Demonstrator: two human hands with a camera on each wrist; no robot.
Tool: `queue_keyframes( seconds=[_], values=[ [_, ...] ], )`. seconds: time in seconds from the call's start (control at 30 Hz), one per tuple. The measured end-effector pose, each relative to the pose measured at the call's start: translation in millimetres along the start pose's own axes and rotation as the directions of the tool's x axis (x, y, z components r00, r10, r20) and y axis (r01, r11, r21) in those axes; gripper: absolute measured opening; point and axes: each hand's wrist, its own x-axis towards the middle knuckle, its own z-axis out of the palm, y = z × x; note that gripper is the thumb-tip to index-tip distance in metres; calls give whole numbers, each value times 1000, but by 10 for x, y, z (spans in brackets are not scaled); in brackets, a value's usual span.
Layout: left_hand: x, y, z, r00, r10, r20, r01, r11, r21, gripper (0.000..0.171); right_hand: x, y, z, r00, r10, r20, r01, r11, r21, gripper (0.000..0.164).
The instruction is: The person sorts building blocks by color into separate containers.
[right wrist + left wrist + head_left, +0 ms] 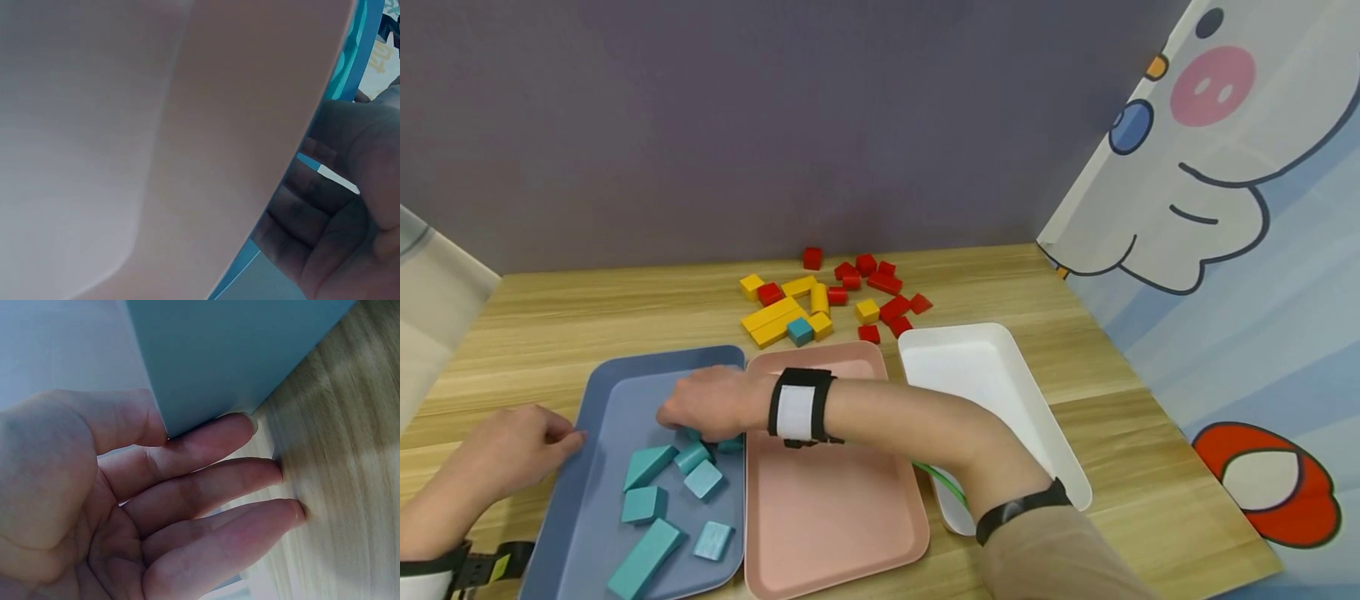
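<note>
My left hand (520, 450) is at the left side of the blue tray (597, 392). In the left wrist view, the thumb and index finger (212, 439) pinch the edge of the tray wall (219, 356), and the other fingertips reach the wood. Inside the far part of that tray, my right hand (718, 404) reaches down with its back upward. Teal blocks, among them a cylinder (692, 457) and a cube (703, 481), lie just below it. Its fingertips are hidden, and I cannot tell whether they hold a block. The pink tray's wall (250, 94) covers part of the right hand (350, 206).
A pink tray (835, 517) stands against the blue one, with a white tray (970, 367) to its right. Behind them lie loose yellow blocks (772, 321), red blocks (883, 283) and one blue cube (800, 332). A grey wall (760, 133) bounds the wooden table (625, 308).
</note>
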Motion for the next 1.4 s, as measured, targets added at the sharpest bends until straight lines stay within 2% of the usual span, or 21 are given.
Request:
queue_keyframes(
  seconds=[0.23, 0.4, 0.57, 0.7, 0.83, 0.93, 1.03, 1.13, 1.27, 1.4],
  values=[
    [9, -14, 2, 1000, 0, -1, 0, 1000, 8, 29, -41, 110, -90, 999, 35, 35, -36, 999, 11, 27],
    [5, -10, 7, 1000, 4, -6, -4, 1000, 13, 32, -160, 289, -173, 996, 82, -41, -80, 995, 57, 26],
    [-3, -5, 9, 1000, 5, -15, -5, 1000, 20, 34, -270, 520, -192, 982, 146, -121, -135, 986, 95, 23],
    [-4, -3, 12, 1000, 11, -26, -10, 1000, 23, 37, -376, 773, -146, 962, 207, -178, -180, 972, 153, 23],
    [1, -8, 7, 999, 25, -41, -24, 999, 22, 35, -487, 1045, -60, 928, 302, -217, -261, 945, 200, 22],
    [8, -12, -1, 999, 26, -35, -25, 1000, 15, 32, -556, 1207, 14, 902, 380, -204, -339, 917, 211, 24],
    [8, -13, -4, 999, 24, -28, -23, 1000, 13, 32, -610, 1316, 79, 890, 422, -173, -383, 897, 222, 29],
    [0, -9, 6, 999, 27, -38, -26, 999, 20, 37, -633, 1381, 124, 897, 414, -156, -376, 899, 226, 31],
    [-3, -1, 13, 998, 27, -49, -26, 999, 28, 42, -623, 1413, 156, 917, 374, -140, -339, 914, 224, 31],
    [10, -7, 11, 998, 26, -50, -24, 999, 29, 41, -597, 1420, 170, 931, 346, -114, -311, 918, 244, 28]
  ],
)
